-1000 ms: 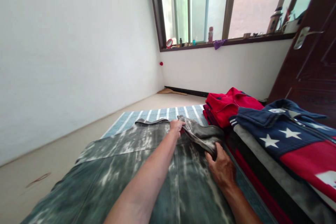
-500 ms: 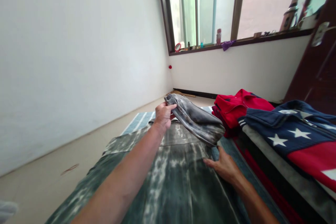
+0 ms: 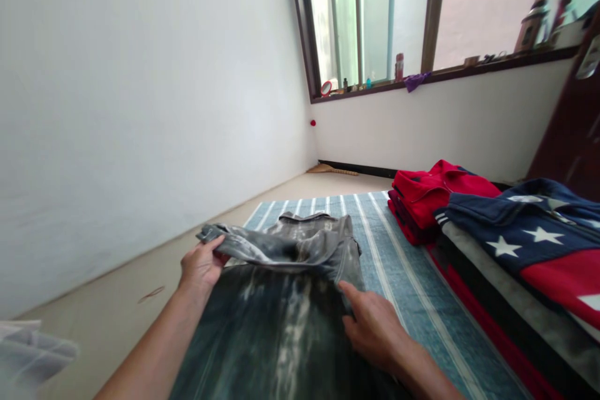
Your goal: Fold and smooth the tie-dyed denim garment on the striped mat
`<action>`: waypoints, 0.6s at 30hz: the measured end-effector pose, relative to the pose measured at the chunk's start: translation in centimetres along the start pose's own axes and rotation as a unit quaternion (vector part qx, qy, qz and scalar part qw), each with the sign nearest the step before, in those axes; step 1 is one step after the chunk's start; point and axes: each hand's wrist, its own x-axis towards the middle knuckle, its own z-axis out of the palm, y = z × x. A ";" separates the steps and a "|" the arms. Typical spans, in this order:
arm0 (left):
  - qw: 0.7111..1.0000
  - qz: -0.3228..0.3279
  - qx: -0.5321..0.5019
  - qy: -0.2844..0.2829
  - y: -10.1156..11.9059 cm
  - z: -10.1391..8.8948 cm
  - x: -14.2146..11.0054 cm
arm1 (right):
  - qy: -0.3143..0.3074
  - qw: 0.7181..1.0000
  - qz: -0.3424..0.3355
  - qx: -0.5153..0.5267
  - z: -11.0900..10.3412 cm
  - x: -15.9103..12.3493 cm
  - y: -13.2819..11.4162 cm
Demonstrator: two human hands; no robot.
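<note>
over striped cloth (image 3: 412, 287), left hand (image 3: 201, 267) pinches a sleeve (image 3: 265, 246) — right hand (image 3: 374, 323) touches it, grip unclear.

One left hand (image 3: 204, 265), ungloved, with bare wrist and bare left forearm (image 3: 166, 337) tapering toward it. One right hand (image 3: 372, 322), right of the left hand: ungloved, wrist bare, right forearm (image 3: 417, 365) likewise uncovered.

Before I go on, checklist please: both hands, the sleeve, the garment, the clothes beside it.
1. Left hand gripping the sleeve near its end: ok.
2. Right hand at the garment's right edge: ok.
3. Right hand's fingers pinching cloth: cannot tell.
4. Sleeve lying smooth: not ok, creased.
5. Folded clothes clear of the garment: ok, striped cloth shows between.
6. Garment's underside smooth: cannot tell, hidden.
</note>
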 end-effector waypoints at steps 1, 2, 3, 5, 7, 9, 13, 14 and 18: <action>1.000 -0.004 0.001 0.024 -0.4 -1.1 0.4 | -0.003 1.000 -0.011 0.015 0.3 -0.2 -0.3; 0.999 -0.007 0.004 0.047 -0.7 -2.0 0.8 | -0.008 0.999 -0.019 0.027 0.5 -0.3 -0.5; 0.998 -0.009 0.008 0.065 -1.0 -2.8 1.0 | -0.013 0.999 -0.025 0.035 0.7 -0.4 -0.6; 0.996 -0.008 0.021 0.087 -1.2 -3.7 1.2 | -0.010 0.998 -0.032 0.056 1.0 -0.5 -0.7; 0.996 0.001 0.031 0.082 -0.8 -3.5 1.1 | 0.005 0.993 -0.028 0.117 1.3 -0.4 -0.8; 0.998 0.015 0.031 0.057 0.5 -2.5 0.9 | 0.018 0.976 -0.012 0.218 1.4 0.0 -0.7; 0.997 0.075 0.028 -0.016 3.7 -0.2 1.0 | 0.023 0.912 0.048 0.407 2.0 0.8 -0.9; 0.995 0.089 0.044 -0.019 4.2 0.0 1.2 | 0.025 0.897 0.059 0.438 2.3 0.9 -1.0; 0.985 0.077 0.140 0.059 4.1 -1.1 2.4 | 0.038 0.861 0.085 0.499 4.1 0.9 -1.8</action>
